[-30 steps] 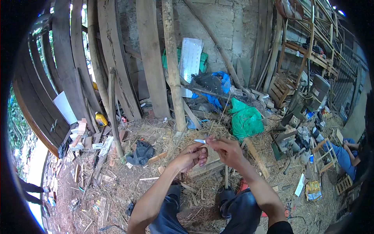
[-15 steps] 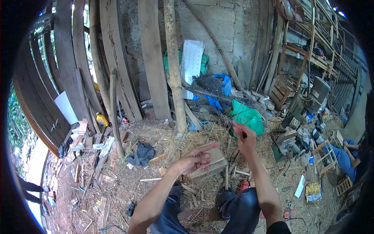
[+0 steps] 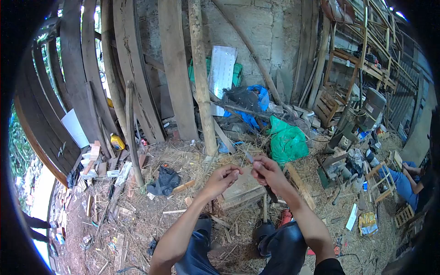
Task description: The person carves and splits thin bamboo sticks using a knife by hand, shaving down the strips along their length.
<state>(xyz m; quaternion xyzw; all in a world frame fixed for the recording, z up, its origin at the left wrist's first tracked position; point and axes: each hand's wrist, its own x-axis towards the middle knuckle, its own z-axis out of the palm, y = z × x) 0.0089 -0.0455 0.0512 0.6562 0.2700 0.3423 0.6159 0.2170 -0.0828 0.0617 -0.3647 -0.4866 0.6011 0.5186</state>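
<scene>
My right hand [image 3: 269, 173] is closed around a knife [image 3: 249, 157], its pale blade pointing up and away to the left. The knife's dark handle end [image 3: 272, 195] sticks out below the palm. To its left, my left hand [image 3: 222, 180] is pinched, thumb against fingertips. A thin pale sliver may sit at those fingertips, but it is too small to make out. The hands are close together, apart from each other. Beneath them lies a wooden block [image 3: 240, 198] between my knees, partly covered by the hands.
A light wood piece [image 3: 300, 187] leans right of the block. A green sack [image 3: 288, 143] and a wooden post [image 3: 201, 87] stand ahead. A black plastic bag [image 3: 165, 181] lies left on straw-strewn ground. At far right, a person [image 3: 409, 185] sits near a small wooden frame [image 3: 382, 183].
My left hand has gone from a stretched index finger to a pinch. My right hand has lowered and moved left, and the knife in it now shows clearly.
</scene>
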